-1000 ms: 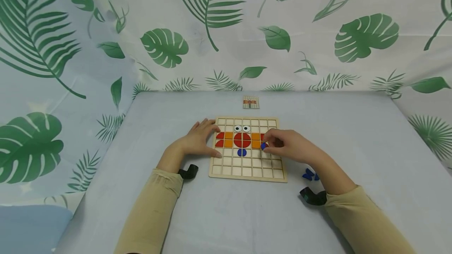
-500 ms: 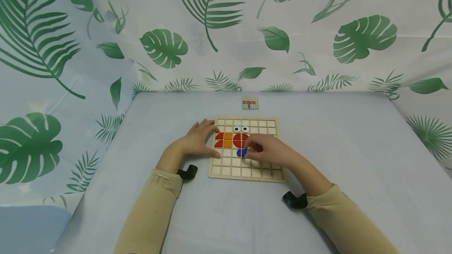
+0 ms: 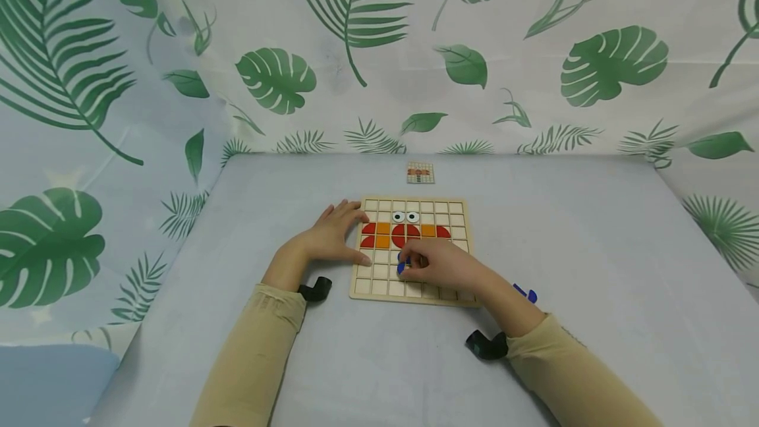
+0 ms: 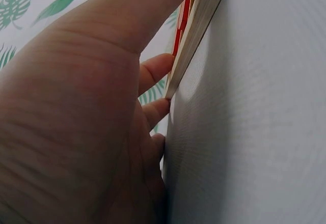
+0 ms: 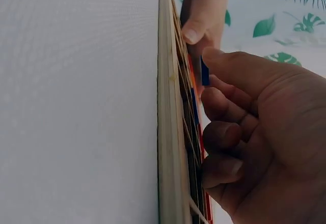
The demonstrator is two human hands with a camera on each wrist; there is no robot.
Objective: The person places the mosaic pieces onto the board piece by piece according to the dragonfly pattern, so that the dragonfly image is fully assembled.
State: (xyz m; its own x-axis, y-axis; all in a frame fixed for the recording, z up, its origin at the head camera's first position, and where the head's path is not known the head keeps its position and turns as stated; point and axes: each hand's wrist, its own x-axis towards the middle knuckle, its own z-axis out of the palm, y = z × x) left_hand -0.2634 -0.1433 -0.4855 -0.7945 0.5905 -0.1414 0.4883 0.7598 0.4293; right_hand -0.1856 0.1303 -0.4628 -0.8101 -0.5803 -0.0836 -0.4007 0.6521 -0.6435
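Note:
A square wooden grid board (image 3: 379, 287) lies on the table, with red, orange and eye-patterned pieces set in its cells. At its left edge rests my left hand (image 3: 335, 236), thumb and fingers spread, the fingertips touching the frame in the left wrist view. My right hand (image 3: 441, 263) is over the middle of the board. Between thumb and index finger it pinches a small blue piece (image 5: 205, 72), just below the red circle (image 3: 398, 236). Other blue on the board is partly hidden by this hand, as are some cells to the right.
Beyond the board lies a small square card (image 3: 420, 173) with a similar pattern. Loose blue pieces (image 3: 532, 296) lie right of the board, partly behind the right forearm. Black curved devices (image 3: 316, 289) sit at both wrists. A leaf-printed cloth stands behind the table.
My right hand has moved left from the board's right side, then slightly down, carrying the blue piece below the red circle. The left hand stays at the board's edge.

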